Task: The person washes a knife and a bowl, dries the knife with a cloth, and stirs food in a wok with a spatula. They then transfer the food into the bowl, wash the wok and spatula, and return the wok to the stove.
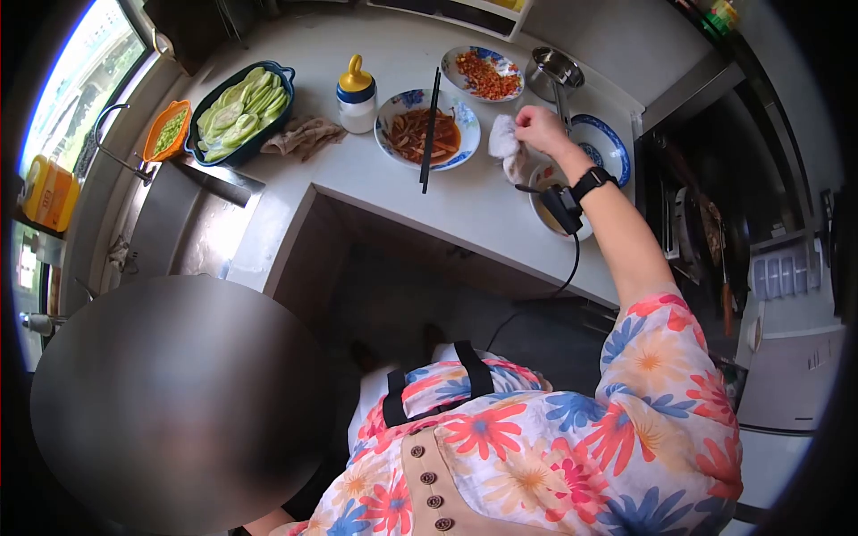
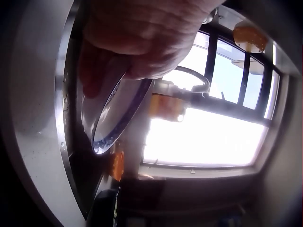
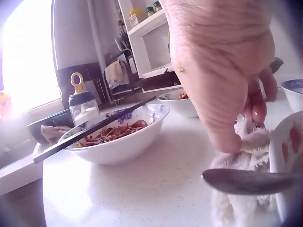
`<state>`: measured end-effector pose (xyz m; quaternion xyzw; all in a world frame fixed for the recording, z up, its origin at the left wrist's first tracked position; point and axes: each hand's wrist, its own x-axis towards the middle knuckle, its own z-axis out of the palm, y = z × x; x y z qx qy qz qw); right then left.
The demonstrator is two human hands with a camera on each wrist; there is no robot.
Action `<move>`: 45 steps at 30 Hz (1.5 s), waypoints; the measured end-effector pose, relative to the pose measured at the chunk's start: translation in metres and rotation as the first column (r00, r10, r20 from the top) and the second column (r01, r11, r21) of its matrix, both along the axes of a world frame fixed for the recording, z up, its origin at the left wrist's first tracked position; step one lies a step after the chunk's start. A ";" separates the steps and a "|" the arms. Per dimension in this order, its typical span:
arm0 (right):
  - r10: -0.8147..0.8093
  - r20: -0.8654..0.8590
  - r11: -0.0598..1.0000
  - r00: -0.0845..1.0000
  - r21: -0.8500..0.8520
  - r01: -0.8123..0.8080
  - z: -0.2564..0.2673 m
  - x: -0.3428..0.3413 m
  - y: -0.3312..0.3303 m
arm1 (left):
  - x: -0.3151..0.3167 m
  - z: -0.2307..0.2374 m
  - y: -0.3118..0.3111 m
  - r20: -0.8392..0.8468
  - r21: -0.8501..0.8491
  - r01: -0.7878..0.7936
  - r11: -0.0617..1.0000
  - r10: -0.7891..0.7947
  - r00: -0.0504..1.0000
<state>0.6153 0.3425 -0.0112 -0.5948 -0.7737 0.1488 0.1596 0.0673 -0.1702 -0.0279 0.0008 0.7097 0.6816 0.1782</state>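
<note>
My right hand point(image 1: 543, 130) point(image 3: 222, 71) pinches a crumpled white cloth point(image 1: 502, 141) point(image 3: 228, 205) on the counter. A bowl with a spoon point(image 3: 248, 181) stands right beside the cloth, partly under my wrist in the head view. In the left wrist view my left hand point(image 2: 142, 40) grips a blue-rimmed bowl point(image 2: 116, 123), which is tilted on its side by the sink; a blurred patch hides this hand in the head view. Left of the cloth stands a bowl of sauced strips point(image 1: 413, 141) point(image 3: 125, 137) with black chopsticks point(image 1: 432, 134) point(image 3: 94, 128) across it.
Behind are a bowl of chopped red peppers point(image 1: 487, 76), a steel pot point(image 1: 554, 73) and a blue-rimmed bowl point(image 1: 617, 143). Leftward stand a lidded jar point(image 1: 357, 107), a brown cloth point(image 1: 306, 138), a basket of green slices point(image 1: 241, 116) and an orange basket point(image 1: 168, 130).
</note>
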 end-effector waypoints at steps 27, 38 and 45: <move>-0.210 -0.942 0.487 0.262 -0.333 -0.808 0.056 -0.321 -0.183 | -0.125 0.022 -0.008 -0.583 -0.492 -0.049 0.869 -0.287 0.760; -0.078 -0.949 0.530 0.307 -0.300 -0.793 0.029 -0.444 -0.215 | -0.137 0.044 0.004 -0.725 -0.499 -0.039 0.866 -0.393 0.566; -0.079 -0.987 0.537 0.139 -0.159 -0.828 0.016 -0.480 -0.255 | -0.092 0.007 0.046 0.408 0.462 0.216 0.860 -0.423 0.809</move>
